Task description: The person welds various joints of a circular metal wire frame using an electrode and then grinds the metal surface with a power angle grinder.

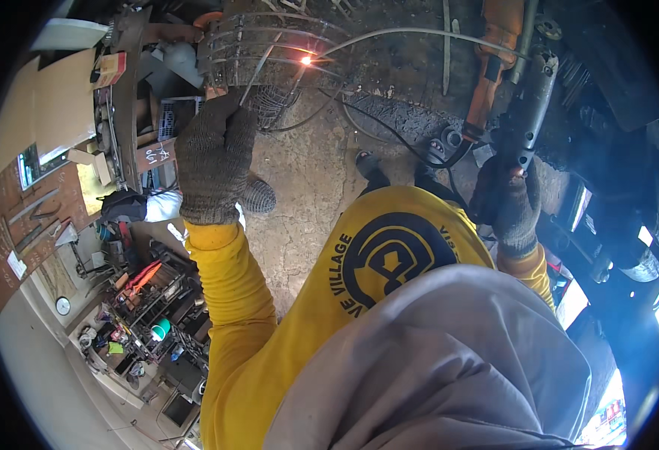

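My left hand (215, 161), in a dark knitted glove, is closed, with a thin metal rod (262, 67) rising from its fingertips to a curved wire frame (228, 46). Just right of that rod, a small orange-white spot (305, 60) glows at the frame's wires. My right hand (511, 201), also gloved, closes round the lower end of a grey metal tube with holes (537, 105). From near the tube's top, a thin pale curved pipe (412, 31) reaches left toward the glowing spot. Shadow partly hides the right fingers.
An orange power tool (487, 75) with a black cord lies on the dark worktop (397, 67), left of the tube. Wire mesh (273, 103) hangs near the worktop's edge. Shelves with boxes (168, 64) stand left, and a cluttered bench (157, 315) lower left. Bluish haze spreads at right.
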`<state>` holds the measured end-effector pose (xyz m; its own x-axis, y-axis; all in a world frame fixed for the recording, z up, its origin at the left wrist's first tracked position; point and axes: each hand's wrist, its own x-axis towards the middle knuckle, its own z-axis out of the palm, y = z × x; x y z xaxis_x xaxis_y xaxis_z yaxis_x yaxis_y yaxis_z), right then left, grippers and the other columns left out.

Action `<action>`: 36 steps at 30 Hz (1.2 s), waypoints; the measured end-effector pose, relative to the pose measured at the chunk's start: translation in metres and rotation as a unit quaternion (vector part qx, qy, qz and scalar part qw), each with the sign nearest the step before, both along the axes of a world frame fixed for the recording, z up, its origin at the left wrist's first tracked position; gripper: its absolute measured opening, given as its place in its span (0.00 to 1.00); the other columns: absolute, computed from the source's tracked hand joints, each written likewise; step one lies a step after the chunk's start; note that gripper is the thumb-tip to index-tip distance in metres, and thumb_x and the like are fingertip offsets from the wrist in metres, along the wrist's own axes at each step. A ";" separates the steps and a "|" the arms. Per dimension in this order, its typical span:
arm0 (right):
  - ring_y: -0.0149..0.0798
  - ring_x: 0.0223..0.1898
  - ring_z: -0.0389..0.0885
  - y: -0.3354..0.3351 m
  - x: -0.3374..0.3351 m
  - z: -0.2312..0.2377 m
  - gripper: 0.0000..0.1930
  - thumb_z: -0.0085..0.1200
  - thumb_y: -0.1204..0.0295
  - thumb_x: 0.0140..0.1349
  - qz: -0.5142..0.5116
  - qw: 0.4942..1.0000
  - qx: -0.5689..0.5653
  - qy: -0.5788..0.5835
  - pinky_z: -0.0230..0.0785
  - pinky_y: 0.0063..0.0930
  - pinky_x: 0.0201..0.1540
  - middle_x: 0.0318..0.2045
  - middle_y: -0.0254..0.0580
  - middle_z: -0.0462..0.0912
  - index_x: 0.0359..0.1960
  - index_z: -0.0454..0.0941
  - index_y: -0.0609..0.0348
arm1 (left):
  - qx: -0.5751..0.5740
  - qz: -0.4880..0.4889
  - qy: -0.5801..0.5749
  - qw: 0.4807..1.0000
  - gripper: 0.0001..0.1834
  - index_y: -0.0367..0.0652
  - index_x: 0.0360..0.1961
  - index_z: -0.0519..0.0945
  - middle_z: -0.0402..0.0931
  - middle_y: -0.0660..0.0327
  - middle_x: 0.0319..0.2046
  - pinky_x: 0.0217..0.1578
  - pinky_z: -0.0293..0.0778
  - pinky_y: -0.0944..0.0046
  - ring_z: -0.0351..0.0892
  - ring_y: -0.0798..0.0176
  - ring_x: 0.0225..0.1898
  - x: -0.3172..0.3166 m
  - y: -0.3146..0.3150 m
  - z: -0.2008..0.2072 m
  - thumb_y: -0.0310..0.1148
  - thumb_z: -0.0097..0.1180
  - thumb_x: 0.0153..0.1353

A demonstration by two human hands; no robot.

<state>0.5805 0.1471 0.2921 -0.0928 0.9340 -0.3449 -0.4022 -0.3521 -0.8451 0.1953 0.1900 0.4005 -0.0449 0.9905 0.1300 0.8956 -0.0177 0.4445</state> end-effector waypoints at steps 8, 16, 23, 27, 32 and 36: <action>0.32 0.25 0.80 0.003 -0.004 0.013 0.27 0.55 0.51 0.71 0.003 1.000 0.008 -0.018 0.75 0.25 0.24 0.30 0.41 0.79 0.56 0.69 0.65 | 0.017 -0.037 0.192 0.981 0.09 0.38 0.43 0.81 0.80 0.57 0.36 0.39 0.76 0.61 0.80 0.62 0.38 -0.013 -0.005 -0.011 0.30 0.60 0.63; 0.32 0.28 0.81 0.001 -0.004 0.003 0.19 0.55 0.59 0.72 -0.026 0.998 0.047 -0.032 0.77 0.26 0.28 0.33 0.42 0.81 0.50 0.74 0.65 | 0.065 -0.001 -0.030 0.997 0.09 0.40 0.26 0.71 0.66 0.64 0.28 0.35 0.70 0.67 0.68 0.67 0.32 0.003 -0.003 -0.008 0.16 0.53 0.60; 0.32 0.26 0.77 0.004 -0.002 0.007 0.27 0.45 0.53 0.75 0.047 0.998 0.047 0.016 0.71 0.24 0.27 0.33 0.41 0.77 0.62 0.67 0.65 | 0.045 -0.051 -0.047 0.997 0.03 0.42 0.34 0.77 0.71 0.61 0.32 0.35 0.74 0.59 0.76 0.59 0.37 -0.015 -0.005 -0.010 0.25 0.59 0.59; 0.33 0.31 0.80 0.004 0.004 -0.013 0.22 0.47 0.58 0.75 0.030 0.982 0.101 0.159 0.74 0.24 0.32 0.34 0.41 0.79 0.59 0.70 0.65 | 0.150 -0.145 0.327 0.922 0.05 0.43 0.40 0.82 0.79 0.55 0.36 0.38 0.77 0.58 0.81 0.55 0.40 -0.010 -0.002 -0.006 0.28 0.61 0.62; 0.32 0.37 0.81 -0.004 0.015 -0.028 0.19 0.48 0.61 0.75 -0.099 0.893 -0.174 0.404 0.76 0.23 0.35 0.40 0.40 0.78 0.59 0.70 0.61 | 0.064 -0.067 0.133 0.987 0.12 0.40 0.47 0.84 0.84 0.54 0.38 0.39 0.78 0.59 0.84 0.58 0.37 -0.004 -0.001 -0.001 0.29 0.63 0.62; 0.30 0.31 0.80 -0.009 0.010 -0.026 0.21 0.53 0.57 0.72 -0.031 0.984 0.016 0.176 0.73 0.20 0.30 0.38 0.39 0.79 0.56 0.72 0.61 | 0.038 -0.016 0.012 0.999 0.12 0.38 0.47 0.83 0.83 0.58 0.35 0.39 0.77 0.62 0.83 0.61 0.35 0.009 -0.002 0.001 0.30 0.63 0.63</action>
<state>0.5908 0.1384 0.2660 -0.1437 0.9514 -0.2723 -0.6922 -0.2933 -0.6594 0.2045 0.1880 0.4012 -0.0099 0.9785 0.2060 0.9046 -0.0790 0.4189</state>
